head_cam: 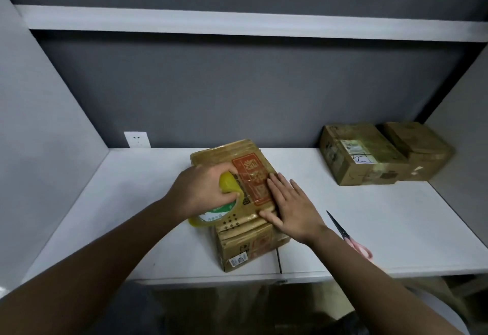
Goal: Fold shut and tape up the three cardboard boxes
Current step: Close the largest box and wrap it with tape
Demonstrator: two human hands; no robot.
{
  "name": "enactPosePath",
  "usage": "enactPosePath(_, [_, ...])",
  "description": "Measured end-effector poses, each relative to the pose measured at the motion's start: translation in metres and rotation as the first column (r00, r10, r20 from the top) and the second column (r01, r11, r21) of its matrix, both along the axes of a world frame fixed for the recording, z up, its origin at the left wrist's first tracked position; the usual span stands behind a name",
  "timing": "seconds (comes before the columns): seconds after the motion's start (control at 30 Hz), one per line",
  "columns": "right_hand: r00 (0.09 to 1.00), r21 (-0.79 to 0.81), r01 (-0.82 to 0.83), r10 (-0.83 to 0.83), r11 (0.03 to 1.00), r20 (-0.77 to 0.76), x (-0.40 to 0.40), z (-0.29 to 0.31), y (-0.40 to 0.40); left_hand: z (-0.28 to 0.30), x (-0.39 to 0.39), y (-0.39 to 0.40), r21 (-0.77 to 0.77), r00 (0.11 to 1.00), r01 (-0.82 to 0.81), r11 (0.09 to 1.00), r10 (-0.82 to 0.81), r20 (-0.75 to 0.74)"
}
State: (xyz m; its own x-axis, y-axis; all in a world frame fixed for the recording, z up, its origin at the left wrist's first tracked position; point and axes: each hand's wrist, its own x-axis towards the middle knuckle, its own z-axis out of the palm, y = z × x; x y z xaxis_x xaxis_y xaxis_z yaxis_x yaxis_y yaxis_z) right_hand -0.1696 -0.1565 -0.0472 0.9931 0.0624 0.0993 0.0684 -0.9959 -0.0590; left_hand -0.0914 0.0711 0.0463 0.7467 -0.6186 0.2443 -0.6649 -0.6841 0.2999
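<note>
A: Left side?
B: Left hand point(200, 192) grips yellow tape roll point(219, 202) on near cardboard box point(245, 229), mid-desk.
A: Right?
B: Right hand point(287, 205) flat, fingers spread, pressing box top. Scissors point(346, 234) just beside wrist. Two more cardboard boxes point(383, 152) touching, far right of white desk point(396, 216).

It is looking like a packing or storage alcove: a white bench point(396, 229) sitting between grey walls point(237, 92), a shelf point(237, 24) running overhead, taped boxes point(369, 158) waiting beside scissors point(346, 234).
</note>
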Motion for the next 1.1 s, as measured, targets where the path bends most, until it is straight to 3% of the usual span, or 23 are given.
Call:
enactPosePath(0.07, [0.998, -0.012, -0.059, 0.059, 0.998, -0.038, -0.003, 0.006, 0.008, 0.000, 0.000, -0.001, -0.014, 1.000, -0.024, 1.000, 0.024, -0.004])
enactPosePath(0.17, [0.987, 0.091, -0.134, 0.141, 0.987, -0.081, -0.003, 0.010, 0.033, 0.002, 0.002, -0.002, 0.029, 1.000, -0.025, 0.999, 0.025, -0.013])
enactPosePath(0.37, [0.988, 0.171, -0.087, 0.107, 0.981, -0.110, 0.000, 0.010, 0.051, -0.004, 0.005, 0.000, 0.043, 1.000, -0.001, 0.999, 0.001, 0.016])
enactPosePath(0.43, [0.986, 0.175, -0.093, 0.115, 0.980, -0.117, 0.001, 0.010, 0.050, -0.012, 0.004, 0.014, -0.051, 0.998, 0.025, 0.998, -0.028, -0.048])
enactPosePath(0.53, [0.986, 0.170, -0.094, 0.115, 0.981, -0.120, 0.002, 0.008, 0.050, -0.020, -0.007, 0.033, -0.361, 0.965, 0.044, 0.931, -0.133, -0.225])
enactPosePath(0.6, [0.987, 0.162, -0.086, 0.106, 0.983, -0.120, 0.003, 0.007, 0.051, -0.022, -0.012, 0.038, -0.419, 0.945, 0.068, 0.906, -0.192, -0.263])
enactPosePath(0.67, [0.988, 0.155, -0.067, 0.087, 0.986, -0.127, 0.004, 0.005, 0.051, -0.019, -0.010, 0.044, -0.315, 0.964, 0.149, 0.937, -0.209, -0.165])
enactPosePath(0.73, [0.987, 0.156, -0.057, 0.079, 0.986, -0.141, 0.006, 0.005, 0.051, -0.011, -0.002, 0.060, -0.083, 0.973, 0.219, 0.972, -0.224, -0.060])
enactPosePath(0.83, [0.985, 0.147, -0.075, 0.096, 0.986, -0.140, 0.006, 0.005, 0.050, -0.008, 0.004, 0.088, 0.161, 0.966, 0.184, 0.970, -0.148, -0.211])
enactPosePath(0.9, [0.985, 0.128, -0.088, 0.106, 0.988, -0.139, 0.006, 0.005, 0.050, -0.018, 0.000, 0.095, 0.142, 0.943, 0.167, 0.976, -0.117, -0.310])
enactPosePath(1.1, [0.983, 0.096, -0.083, 0.097, 0.992, -0.155, 0.007, 0.005, 0.052, -0.053, 0.001, 0.102, 0.024, 0.924, 0.133, 0.991, -0.115, -0.365])
